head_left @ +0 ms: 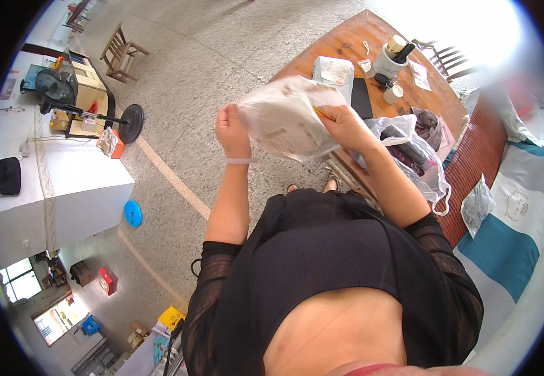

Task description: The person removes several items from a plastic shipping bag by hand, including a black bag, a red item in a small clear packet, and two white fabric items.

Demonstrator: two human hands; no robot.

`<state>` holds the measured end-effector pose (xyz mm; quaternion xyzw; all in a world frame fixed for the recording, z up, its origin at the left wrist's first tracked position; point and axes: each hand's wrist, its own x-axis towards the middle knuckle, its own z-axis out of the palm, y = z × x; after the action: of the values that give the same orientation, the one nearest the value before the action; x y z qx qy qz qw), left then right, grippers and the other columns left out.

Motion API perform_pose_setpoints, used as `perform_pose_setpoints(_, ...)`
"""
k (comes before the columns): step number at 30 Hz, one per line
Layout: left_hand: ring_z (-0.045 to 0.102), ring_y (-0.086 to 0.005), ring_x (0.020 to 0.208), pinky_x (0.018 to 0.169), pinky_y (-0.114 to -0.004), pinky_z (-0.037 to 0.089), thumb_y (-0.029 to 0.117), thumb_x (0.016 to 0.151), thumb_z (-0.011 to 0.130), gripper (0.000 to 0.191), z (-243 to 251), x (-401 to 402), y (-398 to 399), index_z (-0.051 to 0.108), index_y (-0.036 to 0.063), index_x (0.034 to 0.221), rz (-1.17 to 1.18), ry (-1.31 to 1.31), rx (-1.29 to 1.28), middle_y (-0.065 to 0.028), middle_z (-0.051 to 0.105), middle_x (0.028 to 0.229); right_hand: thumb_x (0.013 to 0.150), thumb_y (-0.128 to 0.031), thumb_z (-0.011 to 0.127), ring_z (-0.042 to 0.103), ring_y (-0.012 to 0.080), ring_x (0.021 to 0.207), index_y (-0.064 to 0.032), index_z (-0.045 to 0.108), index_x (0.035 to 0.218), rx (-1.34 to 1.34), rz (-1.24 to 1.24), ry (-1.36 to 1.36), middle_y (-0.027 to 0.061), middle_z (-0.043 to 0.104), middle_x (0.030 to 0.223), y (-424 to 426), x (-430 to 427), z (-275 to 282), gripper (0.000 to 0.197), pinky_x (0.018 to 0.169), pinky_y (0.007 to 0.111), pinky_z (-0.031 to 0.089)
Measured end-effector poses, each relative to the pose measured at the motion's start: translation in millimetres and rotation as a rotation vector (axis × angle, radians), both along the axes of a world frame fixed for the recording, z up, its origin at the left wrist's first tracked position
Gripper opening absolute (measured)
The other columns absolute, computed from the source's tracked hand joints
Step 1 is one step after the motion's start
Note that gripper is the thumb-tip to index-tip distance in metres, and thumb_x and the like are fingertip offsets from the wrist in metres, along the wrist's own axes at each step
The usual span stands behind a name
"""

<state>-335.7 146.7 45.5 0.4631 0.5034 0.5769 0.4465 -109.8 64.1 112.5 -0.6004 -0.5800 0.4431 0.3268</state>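
Note:
Stretched between my hands is a whitish plastic mailing bag (286,122) with a printed label on its side. My left hand (232,130) is closed on the bag's left edge, and a pale bracelet (241,160) circles that wrist. On the other side, my right hand (347,128) grips the bag's right part together with a thin yellow item (321,113), perhaps a pencil or a tool handle; most of it is hidden by the fingers. Past the bag, another labelled mailing bag (333,73) lies on the wooden table (309,44) beside a dark flat object (361,99).
The table also bears a white canister (387,61) and a paper cup (393,94). By my right forearm sits a clear plastic bag (408,150) of cloth items. A sofa (497,263) stands to the right. At left are a fan (130,123), a wooden chair (120,54) and a blue lid (133,214).

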Motion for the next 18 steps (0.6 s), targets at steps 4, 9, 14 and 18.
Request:
perform_pose_setpoints(4,0.049,-0.0083,0.078,0.071,-0.023,0.043,0.018,0.095,0.045,0.018,-18.4,-4.1,9.1,0.053,0.0028,0.094,0.088,-0.311,-0.056,-0.0015,0.055,0.088,0.087,-0.014,0.058,0.047,0.0040,0.064,0.0029,0.062,0.094,0.145,-0.163,0.150,-0.0009,0.057,0.068,0.5,2.1,12.9,0.019,0.058,0.024,0.042)
perform_pose_setpoints(9,0.054,-0.0121,0.082,0.075,-0.026,0.046,0.020,0.096,0.043,0.019,-28.8,-1.4,8.4,0.050,0.0026,0.099,0.159,-0.337,-0.027,-0.0051,0.056,0.093,0.085,-0.014,0.059,0.050,0.0045,0.067,0.0020,0.062,0.097,0.117,-0.273,0.175,0.0017,0.060,0.071,-4.0,0.1,10.1,0.020,0.060,0.025,0.044)
perform_pose_setpoints(14,0.052,-0.0089,0.080,0.068,-0.026,0.046,0.023,0.092,0.053,0.019,7.2,13.7,-0.8,0.050,0.0039,0.093,-0.044,-0.613,-0.109,-0.0029,0.054,0.085,0.087,-0.011,0.059,0.055,0.0060,0.073,0.0025,0.062,0.105,0.098,-0.450,0.598,0.0011,0.064,0.086,-1.7,6.5,2.7,0.023,0.067,0.023,0.046)
perform_pose_setpoints(18,0.055,-0.0139,0.088,0.075,-0.028,0.048,0.026,0.089,0.059,0.028,3.6,4.1,2.3,0.048,0.0034,0.102,-0.115,-0.483,-0.260,-0.0072,0.056,0.099,0.086,-0.009,0.059,0.061,0.0121,0.079,0.0034,0.060,0.107,0.168,-0.558,0.937,0.0070,0.065,0.095,3.1,18.7,-1.1,0.024,0.072,0.026,0.049)
